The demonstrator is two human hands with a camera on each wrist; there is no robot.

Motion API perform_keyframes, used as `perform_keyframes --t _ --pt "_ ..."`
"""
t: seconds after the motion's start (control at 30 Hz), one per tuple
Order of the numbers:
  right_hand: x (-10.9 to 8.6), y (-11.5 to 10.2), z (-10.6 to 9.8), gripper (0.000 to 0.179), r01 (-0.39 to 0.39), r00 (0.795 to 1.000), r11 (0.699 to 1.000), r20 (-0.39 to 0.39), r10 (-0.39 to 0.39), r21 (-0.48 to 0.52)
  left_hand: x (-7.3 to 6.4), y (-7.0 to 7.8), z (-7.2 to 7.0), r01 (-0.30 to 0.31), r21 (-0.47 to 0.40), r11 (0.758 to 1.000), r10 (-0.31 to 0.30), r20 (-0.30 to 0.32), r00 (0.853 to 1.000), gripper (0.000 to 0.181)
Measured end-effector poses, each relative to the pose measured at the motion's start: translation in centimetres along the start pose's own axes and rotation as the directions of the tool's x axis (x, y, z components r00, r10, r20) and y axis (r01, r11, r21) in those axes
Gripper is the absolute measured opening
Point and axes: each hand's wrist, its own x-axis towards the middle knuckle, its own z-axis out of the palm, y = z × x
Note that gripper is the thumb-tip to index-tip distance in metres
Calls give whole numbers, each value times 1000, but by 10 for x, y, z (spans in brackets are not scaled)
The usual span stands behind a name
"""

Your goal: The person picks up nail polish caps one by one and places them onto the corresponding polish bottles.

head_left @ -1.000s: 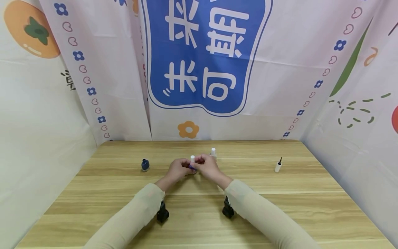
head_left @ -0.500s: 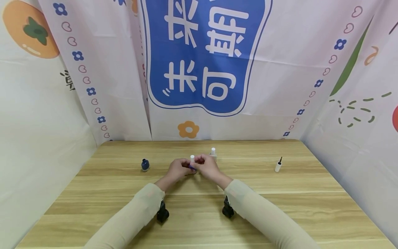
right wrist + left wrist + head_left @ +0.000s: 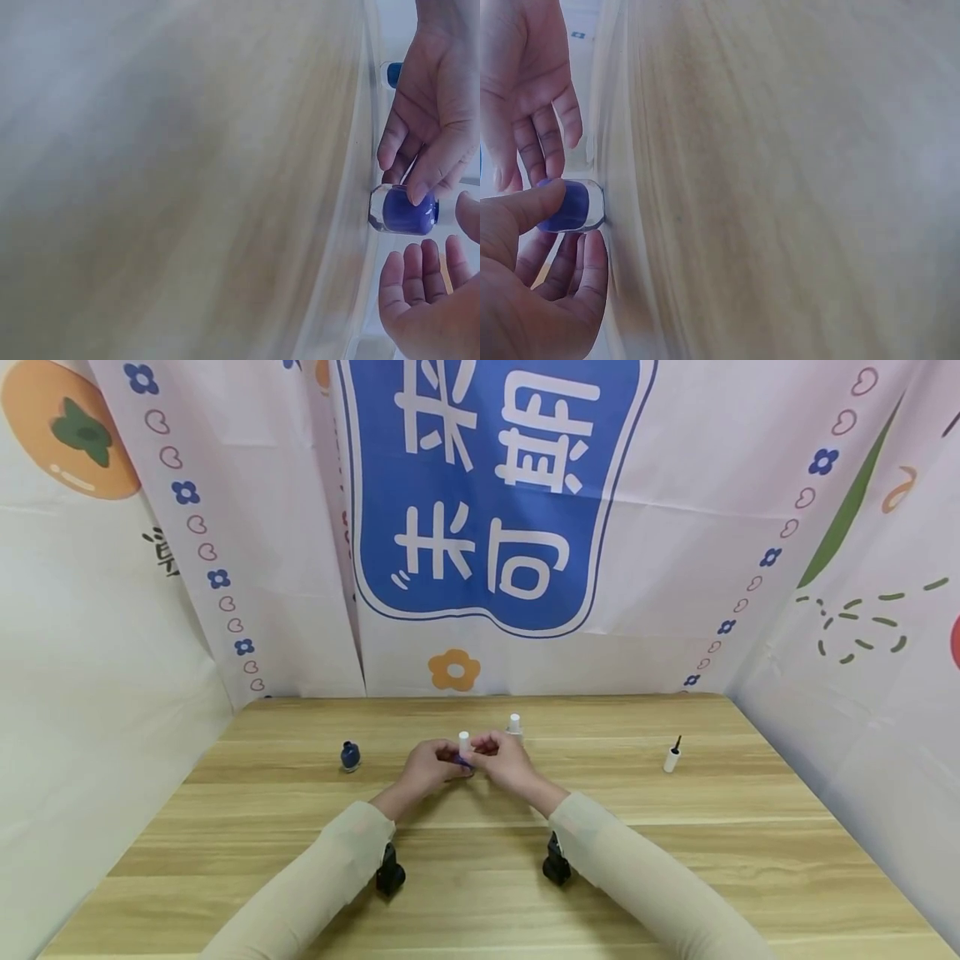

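My left hand pinches a nail polish bottle, purple inside clear glass, low at the tabletop. Its white cap points up and is on the bottle. Beside the cap is my right hand; its loosely bent fingers stand a little apart from the bottle in the right wrist view, with the thumb near the cap. In the left wrist view the left thumb lies across the purple glass and hides the cap.
An uncapped dark blue polish bottle stands to the left. A white-capped bottle is partly hidden behind my right hand. Far right, a white cap stands with its dark brush upward. Printed cloth encloses the wooden table.
My right hand has drawn slightly to the right, its fingers loosening from the white cap, which shows more. The left hand and the bottle stay in place.
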Motion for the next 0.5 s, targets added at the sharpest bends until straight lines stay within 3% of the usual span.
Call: perform_keyframes --t 0.17,0.5 --pt "-5 0 -8 29 8 1000 1000 18 -8 -25 -2 4 -6 13 -15 1000 -13 1 1000 28" --pt "-17 -5 -38 28 24 1000 999 1 -24 -27 -9 5 -26 -29 35 999 29 -7 1000 43"
